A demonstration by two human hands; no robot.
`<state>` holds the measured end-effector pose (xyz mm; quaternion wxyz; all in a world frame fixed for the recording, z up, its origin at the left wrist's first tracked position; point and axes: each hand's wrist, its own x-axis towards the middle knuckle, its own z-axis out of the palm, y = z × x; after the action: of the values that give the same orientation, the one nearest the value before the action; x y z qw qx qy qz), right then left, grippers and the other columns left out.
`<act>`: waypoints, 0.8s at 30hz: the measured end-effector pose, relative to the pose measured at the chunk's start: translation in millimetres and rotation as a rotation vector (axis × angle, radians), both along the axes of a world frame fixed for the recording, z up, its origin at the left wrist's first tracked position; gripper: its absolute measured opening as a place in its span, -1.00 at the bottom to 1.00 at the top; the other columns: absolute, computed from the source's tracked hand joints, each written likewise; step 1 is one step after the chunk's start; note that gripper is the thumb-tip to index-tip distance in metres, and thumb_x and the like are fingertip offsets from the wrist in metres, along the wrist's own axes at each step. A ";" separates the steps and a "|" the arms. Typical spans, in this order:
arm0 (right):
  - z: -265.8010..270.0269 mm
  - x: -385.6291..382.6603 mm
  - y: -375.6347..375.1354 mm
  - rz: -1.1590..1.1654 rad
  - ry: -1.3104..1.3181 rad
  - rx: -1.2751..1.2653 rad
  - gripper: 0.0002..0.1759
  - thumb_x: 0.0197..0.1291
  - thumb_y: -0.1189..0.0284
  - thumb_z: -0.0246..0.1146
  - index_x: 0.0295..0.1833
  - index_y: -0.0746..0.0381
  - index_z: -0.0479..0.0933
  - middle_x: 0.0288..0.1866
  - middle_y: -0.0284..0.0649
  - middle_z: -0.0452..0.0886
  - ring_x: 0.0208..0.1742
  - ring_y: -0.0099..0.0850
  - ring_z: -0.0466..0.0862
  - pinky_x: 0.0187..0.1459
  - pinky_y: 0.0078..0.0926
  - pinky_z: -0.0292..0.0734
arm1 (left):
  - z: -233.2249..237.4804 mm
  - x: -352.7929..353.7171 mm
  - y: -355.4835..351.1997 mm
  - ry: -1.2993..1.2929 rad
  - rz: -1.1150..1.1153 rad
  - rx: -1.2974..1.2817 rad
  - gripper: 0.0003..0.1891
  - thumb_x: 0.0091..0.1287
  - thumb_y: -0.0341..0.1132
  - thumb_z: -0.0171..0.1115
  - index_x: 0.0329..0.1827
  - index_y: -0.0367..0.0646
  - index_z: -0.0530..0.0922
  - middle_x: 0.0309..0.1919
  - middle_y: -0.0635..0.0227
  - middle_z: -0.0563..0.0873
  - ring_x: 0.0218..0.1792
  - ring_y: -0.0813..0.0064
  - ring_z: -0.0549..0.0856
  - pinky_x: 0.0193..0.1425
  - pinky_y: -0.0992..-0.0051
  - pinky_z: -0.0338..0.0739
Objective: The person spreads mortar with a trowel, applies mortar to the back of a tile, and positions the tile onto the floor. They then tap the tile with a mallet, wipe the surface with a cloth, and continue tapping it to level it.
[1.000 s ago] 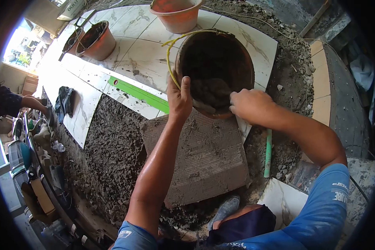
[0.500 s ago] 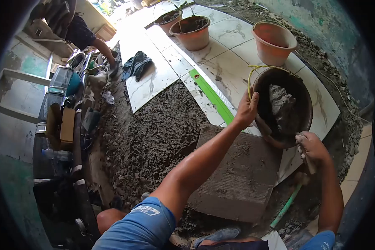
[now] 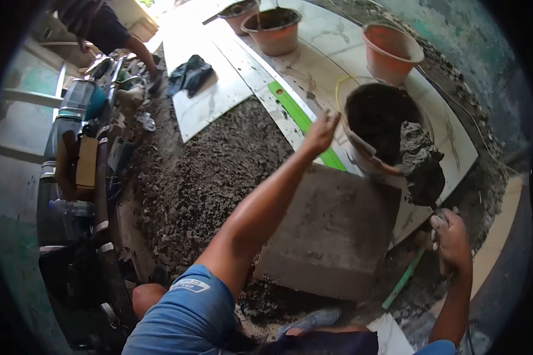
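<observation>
My right hand (image 3: 453,241) is closed round the handle of a trowel, whose blade is loaded with a lump of wet grey mortar (image 3: 419,163). The lump is at the right rim of a dark-lined bucket (image 3: 361,148) with a yellow handle. Left of that bucket my left hand (image 3: 322,133) is raised with nothing in it, its fingers apart from the rim. Below the bucket a grey-smeared square slab (image 3: 328,231) lies flat. A green level (image 3: 296,118) rests on the white tiles beside my left hand.
An orange bucket (image 3: 391,53) and two more buckets (image 3: 272,38) stand on the tiles. A dark cloth (image 3: 191,76) lies on a tile. Rough mortar (image 3: 219,177) covers the floor. A green-handled tool (image 3: 404,281) lies lower right. Another person's leg (image 3: 141,52) is upper left.
My left hand has let go of the bucket rim and moved left. My right hand has moved down slightly, and the mortar has come up out of the bucket on the trowel.
</observation>
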<state>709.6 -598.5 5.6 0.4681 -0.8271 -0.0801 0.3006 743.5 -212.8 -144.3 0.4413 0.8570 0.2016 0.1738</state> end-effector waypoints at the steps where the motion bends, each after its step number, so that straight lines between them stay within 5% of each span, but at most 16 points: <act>1: 1.4 -19.8 -5.1 0.032 0.015 -0.026 -0.68 0.31 0.19 0.22 -0.31 0.23 0.43 -0.58 -0.40 0.42 -0.62 -0.65 0.42 -0.57 -0.62 0.30 | 7.7 -28.3 14.3 0.072 0.017 -0.132 -0.41 0.52 0.12 -0.10 0.17 -0.31 0.48 -0.10 0.07 0.66 -0.06 0.28 0.58 0.10 0.31 0.44; 2: 4.3 -44.1 -2.5 -0.008 0.057 -0.078 -0.67 0.31 0.18 0.23 -0.29 0.25 0.44 -0.57 -0.40 0.42 -0.61 -0.63 0.41 -0.54 -0.59 0.33 | 22.5 -61.9 24.8 0.072 0.074 -0.082 -0.42 0.48 0.07 0.02 0.05 -0.42 0.54 -0.11 -0.22 0.69 -0.01 -0.07 0.67 0.11 0.16 0.51; 4: -10.5 -110.8 2.5 -0.071 0.079 -0.199 -0.62 0.28 0.17 0.26 -0.24 0.32 0.45 -0.56 -0.36 0.43 -0.56 -0.58 0.44 -0.46 -0.50 0.41 | 46.4 -164.9 40.5 0.297 0.262 -0.219 -0.61 0.35 -0.10 0.25 -0.13 -0.35 0.64 -0.27 0.06 0.74 -0.25 0.36 0.70 -0.09 0.35 0.55; 5: -17.5 -127.7 9.6 -0.054 0.058 -0.278 -0.61 0.28 0.19 0.26 -0.23 0.37 0.46 -0.56 -0.28 0.46 -0.54 -0.54 0.48 -0.43 -0.45 0.43 | -2.7 -194.0 67.5 0.233 0.303 -0.051 -0.57 0.34 -0.05 0.27 -0.14 -0.35 0.63 -0.32 0.12 0.73 -0.28 0.37 0.69 -0.12 0.35 0.55; 7: -49.0 -161.1 19.0 0.042 -0.088 -0.302 -0.60 0.24 0.19 0.28 -0.24 0.37 0.47 -0.53 0.04 0.50 -0.53 -0.16 0.53 -0.36 -0.27 0.46 | -15.3 -238.6 65.7 0.404 0.349 -0.081 -0.57 0.37 -0.06 0.23 -0.14 -0.37 0.63 -0.34 0.15 0.71 -0.30 0.37 0.66 -0.14 0.35 0.53; 9: -65.7 -188.8 44.1 0.100 -0.272 -0.501 -0.58 0.24 0.09 0.24 -0.24 0.30 0.49 -0.43 0.15 0.57 -0.29 0.15 0.62 -0.28 -0.05 0.49 | -51.6 -265.6 62.8 0.442 0.260 -0.224 -0.60 0.39 -0.08 0.22 -0.18 -0.36 0.62 -0.42 0.30 0.67 -0.39 0.50 0.57 -0.24 0.41 0.47; 13: -112.4 -217.4 73.5 0.199 -0.504 -0.741 -0.64 0.27 0.11 0.20 -0.11 0.20 0.49 -0.24 0.02 0.65 -0.20 0.07 0.66 -0.15 0.00 0.56 | -73.9 -283.3 38.8 0.385 0.177 -0.450 -0.67 0.44 -0.15 0.17 -0.24 -0.32 0.61 -0.50 0.46 0.59 -0.47 0.62 0.50 -0.34 0.51 0.42; 20: -75.7 -204.0 63.8 0.229 -0.525 -0.857 -0.65 0.31 0.14 0.16 -0.10 0.23 0.46 -0.23 -0.03 0.61 -0.21 0.04 0.66 -0.18 -0.01 0.57 | -68.9 -294.1 22.5 0.443 0.083 -0.420 -0.65 0.42 -0.16 0.18 -0.11 -0.37 0.61 -0.37 0.27 0.71 -0.37 0.51 0.62 -0.23 0.43 0.50; 22: -68.6 -204.8 51.1 0.304 -0.596 -0.784 -0.66 0.33 0.13 0.14 -0.10 0.22 0.45 -0.22 0.00 0.61 -0.21 0.05 0.66 -0.18 -0.01 0.57 | -59.8 -299.5 11.9 0.510 0.101 -0.283 -0.59 0.39 -0.10 0.19 -0.11 -0.39 0.63 -0.23 -0.04 0.74 -0.18 0.14 0.72 -0.04 0.26 0.53; 24: -69.6 -207.4 45.9 0.361 -0.592 -0.801 -0.65 0.35 0.13 0.11 -0.09 0.23 0.45 -0.21 0.02 0.60 -0.19 0.04 0.67 -0.17 -0.03 0.58 | -63.3 -295.6 0.8 0.499 0.092 -0.303 -0.61 0.41 -0.12 0.16 -0.12 -0.38 0.62 -0.21 -0.07 0.73 -0.15 0.09 0.72 -0.02 0.22 0.52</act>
<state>502.3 -552.6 -64.0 0.0136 -0.9637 -0.2286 0.1372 447.9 -212.1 -207.6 0.4925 0.7877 0.3661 -0.0546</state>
